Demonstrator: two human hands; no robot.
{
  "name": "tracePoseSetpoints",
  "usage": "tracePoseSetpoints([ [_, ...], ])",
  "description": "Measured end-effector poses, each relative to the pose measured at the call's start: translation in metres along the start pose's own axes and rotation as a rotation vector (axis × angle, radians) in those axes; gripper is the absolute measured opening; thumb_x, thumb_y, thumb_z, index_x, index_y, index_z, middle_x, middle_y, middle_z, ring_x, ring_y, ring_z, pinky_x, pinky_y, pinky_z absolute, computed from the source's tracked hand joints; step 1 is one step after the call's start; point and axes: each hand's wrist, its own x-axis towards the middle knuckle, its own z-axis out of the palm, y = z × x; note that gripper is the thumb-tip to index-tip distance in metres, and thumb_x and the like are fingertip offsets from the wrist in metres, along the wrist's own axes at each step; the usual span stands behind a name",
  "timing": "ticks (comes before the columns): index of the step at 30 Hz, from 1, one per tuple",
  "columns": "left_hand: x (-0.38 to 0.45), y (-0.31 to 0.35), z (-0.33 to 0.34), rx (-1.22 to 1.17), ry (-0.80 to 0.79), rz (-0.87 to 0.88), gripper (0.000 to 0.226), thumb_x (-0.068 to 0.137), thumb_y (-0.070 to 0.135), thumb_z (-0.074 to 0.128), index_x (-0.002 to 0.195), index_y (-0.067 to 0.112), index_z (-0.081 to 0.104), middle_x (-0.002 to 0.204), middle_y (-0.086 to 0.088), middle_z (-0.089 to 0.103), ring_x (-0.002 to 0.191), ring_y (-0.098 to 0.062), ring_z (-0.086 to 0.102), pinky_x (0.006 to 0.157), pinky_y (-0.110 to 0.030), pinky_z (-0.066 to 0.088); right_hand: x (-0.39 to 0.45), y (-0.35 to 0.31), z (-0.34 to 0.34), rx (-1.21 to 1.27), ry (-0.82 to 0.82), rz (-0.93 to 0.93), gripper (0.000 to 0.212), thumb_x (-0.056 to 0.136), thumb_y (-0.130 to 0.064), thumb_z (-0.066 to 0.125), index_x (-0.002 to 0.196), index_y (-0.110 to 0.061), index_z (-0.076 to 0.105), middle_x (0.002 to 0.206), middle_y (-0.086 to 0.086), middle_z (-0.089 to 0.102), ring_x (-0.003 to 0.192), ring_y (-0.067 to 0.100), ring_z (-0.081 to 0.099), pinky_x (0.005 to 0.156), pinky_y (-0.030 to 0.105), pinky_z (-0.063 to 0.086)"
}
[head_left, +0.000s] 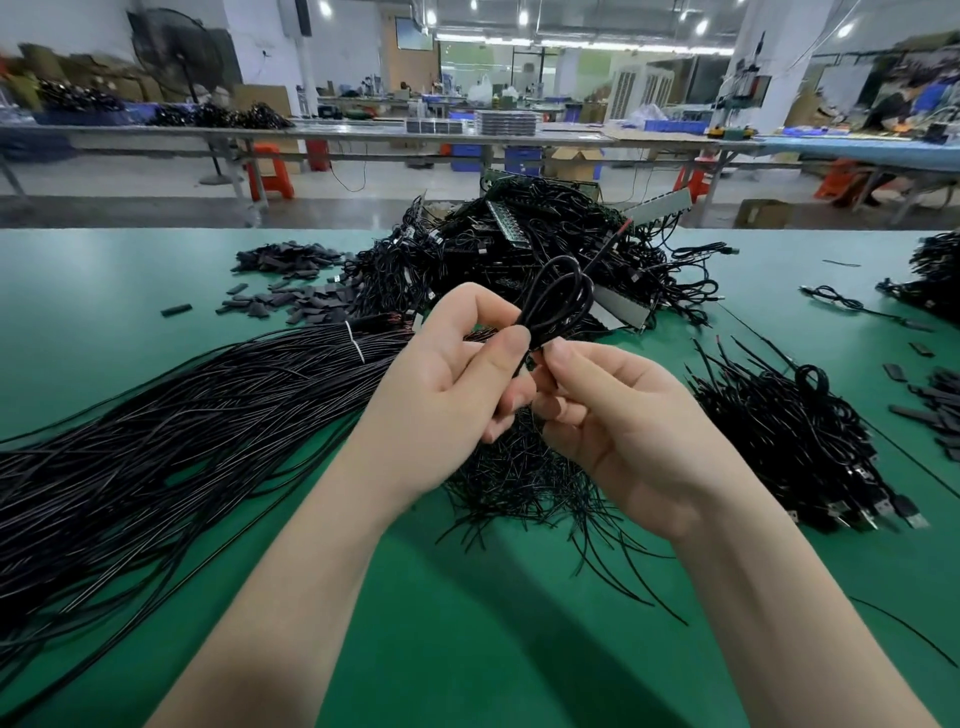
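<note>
- Above the green table (156, 270), your left hand (447, 374) pinches a looped black cable (558, 301) between thumb and forefinger, the other fingers curled loosely beneath.
- Your right hand (618, 421) meets it from the right, thumb and fingertips closed on the same cable just under the loop.
- One end of the cable, tipped with red, sticks up and to the right past the loop.
- Under your hands lies a heap of short black wires (524, 478).
- To your left, a long bundle of black cables (182, 415) fans across the table, bound by white ties.
- Behind the loop sits a large tangle of cables and boards (519, 244).
- Right of your hands, a pile of USB cables (810, 441) rests with its plugs toward you.
</note>
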Motion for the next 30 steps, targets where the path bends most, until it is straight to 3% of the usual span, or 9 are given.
tracePoseSetpoints([
  [6,-0.002,0.001,0.004,0.104,-0.015,0.002,0.007,0.094,0.027,0.047,0.090,0.032,0.049,0.054,0.008,0.051,0.047,-0.011,0.044,0.050,-0.021,0.040,-0.002,-0.005,-0.010,0.096,-0.075,0.122,0.017,0.076,-0.029,0.068,0.065,-0.018,0.075,0.072,-0.002,0.070,0.058,0.002,0.057,0.054,0.013,0.049],
  [10,-0.003,0.001,0.004,0.124,-0.002,-0.016,0.004,0.094,0.029,0.047,0.091,0.031,0.049,0.055,0.008,0.054,0.049,-0.011,0.046,0.051,-0.021,0.042,-0.005,-0.007,-0.008,0.094,-0.082,0.055,0.012,0.077,-0.025,0.069,0.067,-0.021,0.075,0.070,0.000,0.070,0.061,0.004,0.059,0.059,0.014,0.051],
  [13,-0.001,0.000,0.008,0.073,0.060,-0.049,0.007,0.100,0.023,0.045,0.094,0.021,0.047,0.053,0.008,0.052,0.046,-0.010,0.045,0.048,-0.019,0.041,-0.003,0.000,-0.001,-0.136,0.102,-0.238,0.008,0.083,-0.015,0.071,0.076,-0.012,0.068,0.067,-0.001,0.068,0.063,0.008,0.059,0.062,0.018,0.049],
  [17,-0.001,-0.001,0.018,-0.004,0.188,-0.195,0.016,0.103,0.019,0.044,0.088,0.013,0.048,0.050,0.006,0.053,0.041,-0.010,0.043,0.043,-0.017,0.038,0.000,0.014,0.005,-0.864,0.453,-0.704,0.010,0.086,-0.007,0.070,0.077,-0.011,0.066,0.069,-0.008,0.063,0.065,0.005,0.056,0.064,0.015,0.043],
  [21,-0.001,0.005,0.012,-0.108,0.163,-0.425,0.024,0.101,0.022,0.047,0.080,0.013,0.053,0.048,0.004,0.053,0.037,-0.010,0.044,0.050,-0.024,0.042,0.004,0.019,-0.004,-1.290,0.382,-1.047,0.010,0.081,0.013,0.065,0.075,0.004,0.066,0.075,0.012,0.063,0.072,0.032,0.058,0.070,0.034,0.045],
  [24,0.000,0.011,0.005,-0.362,0.101,-0.613,0.036,0.099,0.022,0.050,0.065,0.017,0.062,0.051,0.002,0.054,0.036,-0.008,0.045,0.053,-0.027,0.050,0.007,0.020,-0.009,-1.426,0.340,-1.207,0.013,0.080,0.017,0.060,0.073,0.006,0.066,0.076,0.017,0.064,0.070,0.035,0.058,0.072,0.039,0.045],
  [26,-0.001,0.010,0.006,-0.379,0.130,-0.615,0.018,0.099,0.020,0.050,0.091,0.015,0.065,0.052,0.000,0.058,0.035,-0.008,0.048,0.048,-0.024,0.052,0.008,0.018,-0.012,-1.406,0.332,-1.216,0.012,0.083,0.013,0.061,0.077,0.006,0.068,0.085,0.016,0.067,0.081,0.036,0.061,0.080,0.039,0.048],
  [28,0.000,0.010,0.006,-0.407,0.154,-0.620,0.020,0.099,0.017,0.050,0.117,0.017,0.058,0.054,-0.002,0.061,0.035,-0.010,0.050,0.048,-0.024,0.054,0.009,0.016,-0.015,-1.367,0.305,-1.163,0.010,0.088,0.007,0.061,0.082,0.005,0.069,0.106,0.018,0.068,0.105,0.036,0.060,0.097,0.038,0.046],
  [30,0.001,0.011,0.004,-0.456,0.129,-0.634,0.022,0.099,0.019,0.050,0.119,0.017,0.060,0.057,-0.003,0.063,0.036,-0.010,0.052,0.049,-0.026,0.055,0.009,0.015,-0.016,-1.289,0.225,-1.039,0.009,0.090,0.004,0.060,0.085,0.005,0.067,0.119,0.014,0.065,0.122,0.031,0.055,0.106,0.031,0.041],
])
